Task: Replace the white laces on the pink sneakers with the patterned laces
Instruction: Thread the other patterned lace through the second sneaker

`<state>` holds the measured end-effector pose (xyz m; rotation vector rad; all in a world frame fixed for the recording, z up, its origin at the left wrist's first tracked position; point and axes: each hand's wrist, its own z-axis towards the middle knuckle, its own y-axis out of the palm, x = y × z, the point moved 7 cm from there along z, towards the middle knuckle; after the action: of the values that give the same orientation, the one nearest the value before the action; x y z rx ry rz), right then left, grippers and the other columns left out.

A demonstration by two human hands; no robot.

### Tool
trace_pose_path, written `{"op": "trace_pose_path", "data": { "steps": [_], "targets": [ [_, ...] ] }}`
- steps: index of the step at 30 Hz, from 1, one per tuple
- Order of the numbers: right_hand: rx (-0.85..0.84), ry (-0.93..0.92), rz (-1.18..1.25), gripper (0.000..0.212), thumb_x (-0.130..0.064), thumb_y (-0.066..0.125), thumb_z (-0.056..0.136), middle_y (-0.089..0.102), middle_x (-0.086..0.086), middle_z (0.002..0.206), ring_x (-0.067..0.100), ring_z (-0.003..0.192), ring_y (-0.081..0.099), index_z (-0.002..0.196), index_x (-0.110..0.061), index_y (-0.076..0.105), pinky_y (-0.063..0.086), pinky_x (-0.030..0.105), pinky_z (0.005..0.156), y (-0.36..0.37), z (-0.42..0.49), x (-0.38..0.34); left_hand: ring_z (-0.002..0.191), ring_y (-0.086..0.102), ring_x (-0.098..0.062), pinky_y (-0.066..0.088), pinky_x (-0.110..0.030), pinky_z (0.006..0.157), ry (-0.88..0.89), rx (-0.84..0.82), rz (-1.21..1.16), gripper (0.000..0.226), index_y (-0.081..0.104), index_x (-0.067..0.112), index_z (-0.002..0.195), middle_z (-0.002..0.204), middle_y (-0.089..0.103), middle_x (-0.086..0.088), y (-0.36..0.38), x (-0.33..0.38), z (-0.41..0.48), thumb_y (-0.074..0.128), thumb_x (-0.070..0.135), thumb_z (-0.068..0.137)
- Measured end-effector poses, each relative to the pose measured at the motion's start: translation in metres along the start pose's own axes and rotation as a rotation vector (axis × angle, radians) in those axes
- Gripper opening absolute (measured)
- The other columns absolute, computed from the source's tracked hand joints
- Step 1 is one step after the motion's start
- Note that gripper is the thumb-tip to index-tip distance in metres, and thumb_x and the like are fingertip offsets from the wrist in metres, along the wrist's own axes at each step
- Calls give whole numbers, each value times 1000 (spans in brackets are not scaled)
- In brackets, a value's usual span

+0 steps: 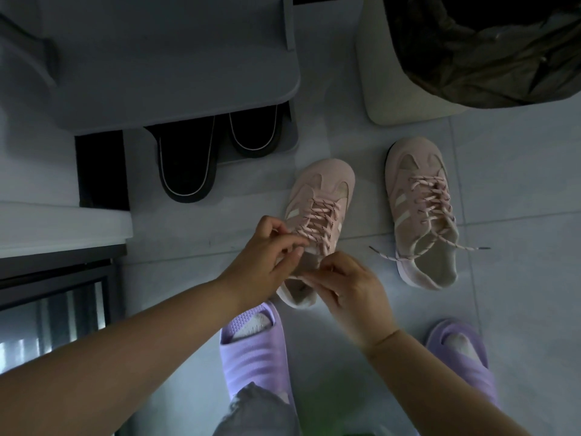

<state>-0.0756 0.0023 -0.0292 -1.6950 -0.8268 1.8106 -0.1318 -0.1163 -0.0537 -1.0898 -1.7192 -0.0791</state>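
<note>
Both hands, left hand (270, 259) and right hand (349, 287), pinch patterned lace (317, 221) ends over the near pink sneaker's (320, 190) collar.

My two pink sneakers (421, 212) stand toe-away on the floor, both threaded with pink patterned laces (432, 199), ends untied.

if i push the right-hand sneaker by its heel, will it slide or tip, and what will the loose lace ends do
The right-hand sneaker would probably slide rather than tip: it sits flat and low on the smooth tile floor. It looks light, with a soft, open collar that may squash under a push. Its untied lace ends lie limp across the floor, so they would likely just drag behind.
</note>
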Motion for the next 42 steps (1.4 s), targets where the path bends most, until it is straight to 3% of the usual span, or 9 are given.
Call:
{"op": "trace_pose_path", "data": {
  "steps": [7,11,16,21,24,26,33,36,42],
  "targets": [
    [69,201,-180,29,-34,49,81,52,5,66,27,49,51,79,-21,75,33,22,51,-4,4,10,98,48,-18,51,-30,70,113,26,419,10,71,22,83,106,48,-2,-1,0,-6,72,30,77],
    [22,141,-473,28,-28,48,74,56,5,73,26,55,54,82,-22,73,37,26,61,2,10,5,84,42,-17,40,-22,45,127,79,602,19,66,21,63,87,51,-3,-3,11,-1,83,31,62],
    [-79,185,-599,33,-26,83,46,58,6,78,26,62,58,76,-24,70,35,32,68,17,24,15,68,58,-22,33,-18,42,98,-35,863,24,69,21,54,76,57,-2,13,8,4,88,35,46],
    [-74,204,-593,23,-22,81,46,57,6,72,25,53,55,64,-22,66,41,31,63,21,33,18,62,55,-20,38,-19,51,210,0,908,7,70,26,53,71,57,1,16,16,5,70,29,59],
    [-2,131,-516,7,-24,60,60,55,6,69,25,50,54,63,-19,65,25,33,64,15,32,18,66,54,-19,36,-24,61,252,92,949,33,71,26,58,73,58,4,14,20,8,40,30,68],
    [15,109,-501,20,-27,48,66,56,6,71,25,50,54,68,-19,66,23,33,64,13,27,16,72,47,-18,35,-25,64,249,119,978,38,71,28,58,75,58,5,16,15,8,34,30,66],
    [-19,124,-536,16,-25,59,59,58,5,73,24,51,56,72,-22,68,40,31,67,18,34,21,68,54,-20,42,-24,58,193,8,901,28,73,33,70,75,56,2,22,9,-7,45,36,71],
    [-1,77,-465,21,-29,51,64,57,5,71,24,50,55,69,-20,69,30,33,68,11,36,25,92,48,-24,35,-30,78,155,22,894,36,69,30,100,99,55,-4,22,10,-10,35,36,90],
    [42,59,-144,21,-27,56,71,58,4,82,26,56,59,77,-13,71,46,24,48,1,23,24,68,51,-20,30,-22,65,202,207,495,18,68,27,65,69,54,4,4,18,-3,58,39,72]
  ]
}}
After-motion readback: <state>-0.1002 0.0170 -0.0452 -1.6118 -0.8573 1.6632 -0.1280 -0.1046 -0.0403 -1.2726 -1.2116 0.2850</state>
